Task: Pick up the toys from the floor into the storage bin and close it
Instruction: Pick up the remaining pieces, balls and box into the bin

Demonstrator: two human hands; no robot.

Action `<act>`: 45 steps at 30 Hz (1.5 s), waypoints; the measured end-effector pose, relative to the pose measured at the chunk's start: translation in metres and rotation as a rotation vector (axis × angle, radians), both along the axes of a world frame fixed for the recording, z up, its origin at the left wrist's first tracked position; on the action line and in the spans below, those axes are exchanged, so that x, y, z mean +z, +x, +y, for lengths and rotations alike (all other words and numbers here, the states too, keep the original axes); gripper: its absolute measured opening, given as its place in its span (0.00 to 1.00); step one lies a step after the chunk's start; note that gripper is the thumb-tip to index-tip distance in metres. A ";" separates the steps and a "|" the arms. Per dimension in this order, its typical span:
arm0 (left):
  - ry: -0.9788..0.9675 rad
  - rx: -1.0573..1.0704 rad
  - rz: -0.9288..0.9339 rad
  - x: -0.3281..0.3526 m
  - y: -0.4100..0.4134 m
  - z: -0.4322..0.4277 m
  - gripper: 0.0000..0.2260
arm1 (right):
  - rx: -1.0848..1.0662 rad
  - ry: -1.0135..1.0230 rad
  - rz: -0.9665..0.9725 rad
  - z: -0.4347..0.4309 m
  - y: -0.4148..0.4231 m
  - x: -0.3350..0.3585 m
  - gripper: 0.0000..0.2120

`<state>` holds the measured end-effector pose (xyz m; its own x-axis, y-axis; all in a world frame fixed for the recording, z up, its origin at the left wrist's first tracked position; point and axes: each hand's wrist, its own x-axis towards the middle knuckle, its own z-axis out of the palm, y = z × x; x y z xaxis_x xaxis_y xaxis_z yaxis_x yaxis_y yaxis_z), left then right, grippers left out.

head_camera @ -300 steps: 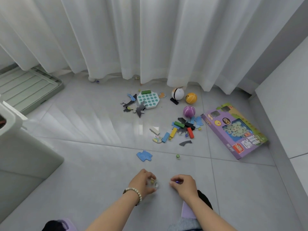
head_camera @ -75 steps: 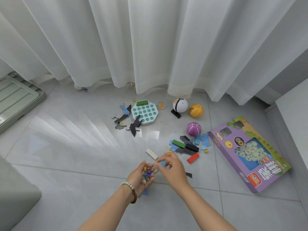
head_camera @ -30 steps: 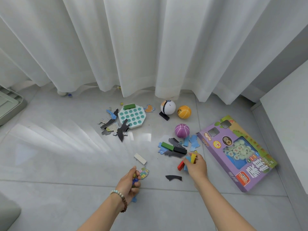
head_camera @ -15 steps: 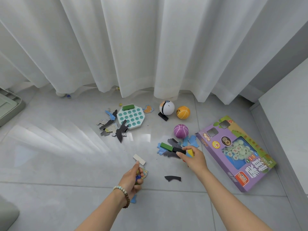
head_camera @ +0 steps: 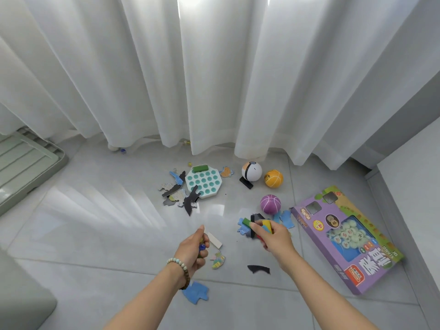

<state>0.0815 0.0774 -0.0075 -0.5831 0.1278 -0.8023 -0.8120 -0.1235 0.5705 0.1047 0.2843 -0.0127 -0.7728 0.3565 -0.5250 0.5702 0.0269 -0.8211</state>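
Note:
My right hand grips a bundle of coloured blocks, yellow, blue, black, green and red, just above the floor. My left hand is curled round small toys, with a blue marble showing between the fingers. A white block lies beside it. Further back lie a teal pop board with a green block on it, dark puzzle pieces, a white-and-black ball, an orange ball and a purple ball. A grey-green bin lid lies at the far left.
A purple game box lies at the right near a white wall panel. White curtains hang behind the toys. Blue puzzle pieces and a black piece lie near my arms. A grey-green bin corner shows bottom left.
My right hand has gathered the green and black blocks in with the yellow and red ones and lifted them off the floor. My left hand has moved up beside the white block.

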 end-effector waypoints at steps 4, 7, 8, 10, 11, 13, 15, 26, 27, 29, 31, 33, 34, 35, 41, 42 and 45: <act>0.015 0.062 0.092 0.064 -0.018 -0.044 0.17 | 0.196 -0.265 0.065 -0.052 -0.024 0.095 0.11; 0.038 0.164 0.153 0.118 -0.020 -0.094 0.15 | 0.341 -0.396 0.160 -0.104 -0.040 0.159 0.08; 0.059 0.211 0.175 0.139 -0.016 -0.118 0.15 | 0.384 -0.408 0.169 -0.129 -0.042 0.180 0.07; 0.079 0.305 0.228 0.175 -0.001 -0.171 0.14 | 0.473 -0.420 0.150 -0.185 -0.041 0.214 0.07; 0.080 0.354 0.252 0.190 0.009 -0.202 0.14 | 0.520 -0.440 0.126 -0.216 -0.039 0.227 0.09; 0.079 0.462 0.297 0.212 0.033 -0.266 0.14 | 0.604 -0.503 0.065 -0.283 -0.031 0.244 0.10; 0.054 0.595 0.317 0.223 0.063 -0.331 0.14 | 0.676 -0.538 -0.024 -0.355 -0.019 0.253 0.09; 0.023 1.248 0.174 0.176 0.212 -0.567 0.08 | 0.719 -0.647 -0.449 -0.645 0.064 0.181 0.17; 0.014 1.250 0.140 0.169 0.217 -0.575 0.06 | 0.752 -0.607 -0.462 -0.656 0.071 0.176 0.18; 0.016 1.242 0.112 0.158 0.224 -0.587 0.07 | 0.817 -0.578 -0.497 -0.672 0.082 0.169 0.21; -0.022 1.196 0.116 0.156 0.230 -0.592 0.15 | 0.890 -0.565 -0.511 -0.679 0.086 0.165 0.25; -0.070 1.142 0.117 0.159 0.233 -0.596 0.20 | 0.967 -0.505 -0.471 -0.678 0.086 0.167 0.25; -0.095 1.116 0.118 0.160 0.232 -0.598 0.21 | 1.002 -0.453 -0.440 -0.675 0.084 0.168 0.24; -0.123 1.082 0.119 0.162 0.231 -0.598 0.20 | 1.023 -0.393 -0.403 -0.669 0.081 0.167 0.23; -0.209 0.867 0.173 0.184 0.197 -0.575 0.17 | 1.051 -0.149 -0.133 -0.612 0.041 0.186 0.15; -0.219 0.818 0.189 0.190 0.188 -0.566 0.17 | 1.036 -0.146 -0.097 -0.597 0.032 0.192 0.13; -0.274 0.677 0.248 0.204 0.154 -0.531 0.16 | 0.942 -0.148 -0.013 -0.548 0.003 0.218 0.11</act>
<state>0.2356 -0.4533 0.1962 -0.6303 -0.5052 -0.5895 -0.4545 -0.3755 0.8078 0.1075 -0.2639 0.2057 -0.7024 -0.4803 -0.5253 0.3764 0.3757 -0.8468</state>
